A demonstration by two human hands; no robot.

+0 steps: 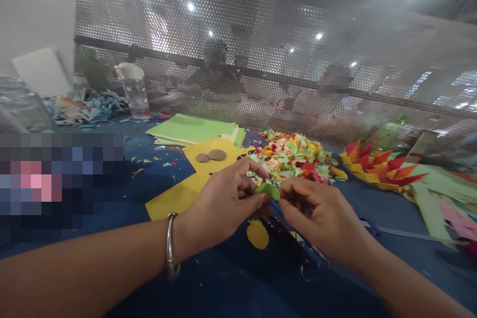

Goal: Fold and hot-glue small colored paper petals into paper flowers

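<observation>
Between the fingertips of both hands is a small curved piece of green paper [269, 190]. My left hand [219, 198], with a silver bangle at the wrist, pinches its left end. The thumb and forefinger of my right hand [320, 208] close on its right end. Below the hands, a yellow paper cutout [257, 234] shaped like a round fruit lies on the dark blue table. Yellow paper sheets [175, 196] lie beyond my left hand, bearing two brown oval pieces [211, 156]. A long dark object beneath my right hand is partly hidden.
Behind the hands rises a heap of colourful paper scraps [294, 154]. A stack of green paper [194, 129] and a clear bottle [134, 92] stand further left. Folded red, orange and yellow paper [380, 166] lies right. A perforated metal screen [253, 69] borders the table, with people behind it.
</observation>
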